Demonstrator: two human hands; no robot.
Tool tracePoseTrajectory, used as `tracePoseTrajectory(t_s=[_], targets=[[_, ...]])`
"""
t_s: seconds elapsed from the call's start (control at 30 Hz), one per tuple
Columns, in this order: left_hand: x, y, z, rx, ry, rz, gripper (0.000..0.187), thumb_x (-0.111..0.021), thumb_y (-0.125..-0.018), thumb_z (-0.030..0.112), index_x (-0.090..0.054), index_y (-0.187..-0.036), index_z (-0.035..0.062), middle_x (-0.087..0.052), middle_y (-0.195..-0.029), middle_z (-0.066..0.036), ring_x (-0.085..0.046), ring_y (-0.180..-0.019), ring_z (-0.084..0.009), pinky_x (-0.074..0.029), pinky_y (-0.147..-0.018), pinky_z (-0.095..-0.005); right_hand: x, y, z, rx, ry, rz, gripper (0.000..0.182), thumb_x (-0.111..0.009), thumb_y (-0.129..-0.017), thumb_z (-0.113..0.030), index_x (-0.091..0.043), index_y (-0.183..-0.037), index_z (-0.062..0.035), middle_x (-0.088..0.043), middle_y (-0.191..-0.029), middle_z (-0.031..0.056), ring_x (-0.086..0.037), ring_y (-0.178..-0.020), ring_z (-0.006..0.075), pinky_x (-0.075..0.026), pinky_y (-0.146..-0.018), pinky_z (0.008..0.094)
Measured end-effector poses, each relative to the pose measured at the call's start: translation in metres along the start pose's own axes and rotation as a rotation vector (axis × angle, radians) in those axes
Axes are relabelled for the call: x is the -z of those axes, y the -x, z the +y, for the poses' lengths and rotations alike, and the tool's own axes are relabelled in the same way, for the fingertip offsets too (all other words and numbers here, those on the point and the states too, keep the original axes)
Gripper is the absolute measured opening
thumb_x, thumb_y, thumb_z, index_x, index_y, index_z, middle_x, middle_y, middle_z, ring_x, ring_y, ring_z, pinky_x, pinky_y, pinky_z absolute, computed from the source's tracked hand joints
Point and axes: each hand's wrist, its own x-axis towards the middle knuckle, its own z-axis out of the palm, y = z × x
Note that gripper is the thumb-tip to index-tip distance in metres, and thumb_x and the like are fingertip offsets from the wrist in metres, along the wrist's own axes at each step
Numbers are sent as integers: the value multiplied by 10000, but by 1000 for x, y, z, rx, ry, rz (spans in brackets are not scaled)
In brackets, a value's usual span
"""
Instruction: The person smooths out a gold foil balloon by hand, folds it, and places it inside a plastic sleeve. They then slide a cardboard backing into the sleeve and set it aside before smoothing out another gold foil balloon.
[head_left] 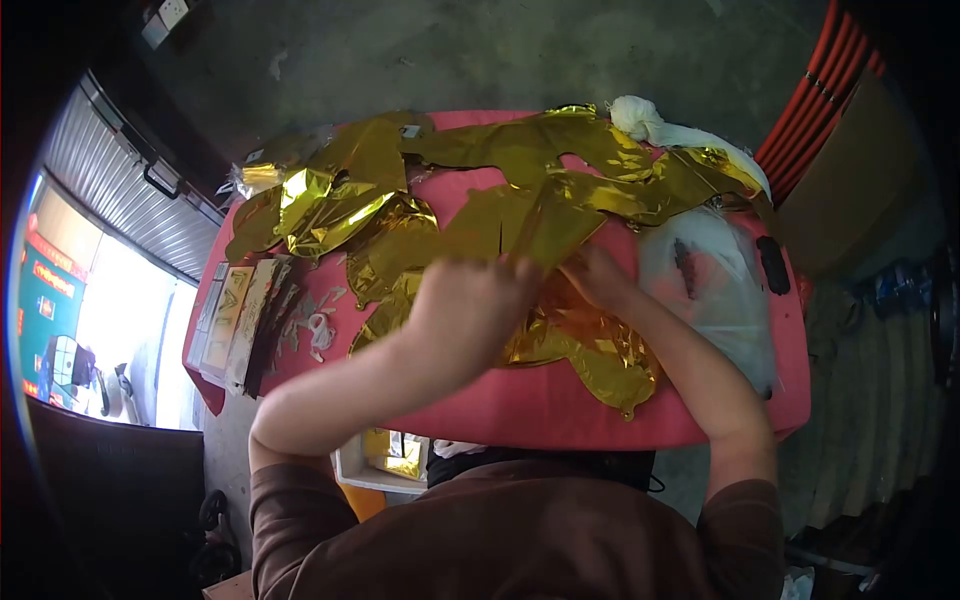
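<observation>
Flat, uninflated gold foil balloons (500, 225) are spread across the pink-covered table (470, 415). In front of me, my left hand (475, 305) is closed on the edge of a gold foil balloon (560, 222), somewhat smeared by motion. Close beside it, my right hand (597, 278) pinches the same foil, its fingertips partly hidden. Another piece of gold foil (615, 375) lies below my hands, with a small tab at its lower end.
A stack of flat cards or packets (235, 325) and white scraps (320, 330) lie at the left. A clear plastic bag (715, 300) and a dark object (772, 265) are at the right. White string (635, 118) sits at the far edge. A white box (360, 470) stands below the near edge.
</observation>
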Motion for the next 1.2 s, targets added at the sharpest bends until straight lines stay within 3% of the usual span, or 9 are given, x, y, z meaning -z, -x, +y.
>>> tracePoseTrajectory(t_s=[0.07,0.17,0.33,0.47,0.73,0.83,0.9,1.0,1.2], targets=[[-11,28,22,-13,15,-122,139,-591,-734,119,-520,-846,78,-606,-623,-55,-643,-568,-214,-505,-479,-313,0,1,2,175,-32,96,281,-485,-927,-209,-562,-1098,1,-627,-1034,134,-603,-933,209,-462,-800,341],[-22,54,43,-61,57,-200,117,-575,-740,129,-528,-833,77,-608,-627,-55,-646,-573,-213,-506,-480,-313,3,-10,26,-403,-688,367,388,-446,-946,-327,-495,-1231,-68,-569,-1174,113,-582,-1006,201,-465,-863,338],[-20,41,18,33,734,-620,207,-649,-747,237,-610,-880,83,-631,-767,-84,-648,-729,-279,-520,-625,-386,16,-10,-25,-487,-1143,107,512,-561,-900,-353,-384,-1297,-83,-565,-1142,83,-582,-1013,220,-492,-836,363],[-93,17,-43,116,507,-84,315,-630,-812,293,-608,-1045,83,-612,-1059,-111,-560,-1044,-299,-458,-846,-406,-3,-18,-13,-392,-812,46,455,-690,-797,-184,-476,-1174,-48,-599,-1041,90,-603,-825,167,-492,-735,320],[-134,27,-65,146,210,-184,616,-505,-878,471,-382,-1366,115,-353,-1423,-115,-249,-1351,-333,-198,-1092,-495,26,-17,-72,-538,-414,-144,861,-663,-751,0,-135,-1431,33,-632,-812,106,-584,-665,132,-465,-585,227],[-144,27,-77,126,276,-151,619,-494,-882,481,-374,-1372,122,-345,-1428,-122,-252,-1350,-332,-198,-1090,-497,35,-16,-95,-567,311,-343,761,-658,-736,-33,-280,-1396,-14,-640,-815,110,-614,-701,193,-491,-636,282],[-150,28,-80,93,352,-115,615,-493,-884,478,-372,-1373,125,-345,-1427,-125,-254,-1349,-332,-197,-1090,-497,29,-11,-92,-258,1007,-58,579,-657,-749,-121,-439,-1282,-61,-628,-921,124,-618,-785,289,-500,-700,372],[-153,30,-81,75,321,-55,599,-481,-893,470,-367,-1375,133,-335,-1429,-140,-255,-1353,-315,-199,-1093,-485,0,-17,-75,39,822,131,419,-643,-782,-237,-522,-1153,-83,-580,-1088,134,-580,-905,351,-484,-759,429],[-161,2,-106,178,413,40,405,-512,-877,320,-515,-1198,74,-486,-1263,-151,-450,-1176,-327,-332,-1010,-452,-57,-20,-34,184,909,8,593,-564,-844,-388,-429,-1292,-24,-351,-1395,182,-291,-1321,325,-211,-1087,467]])
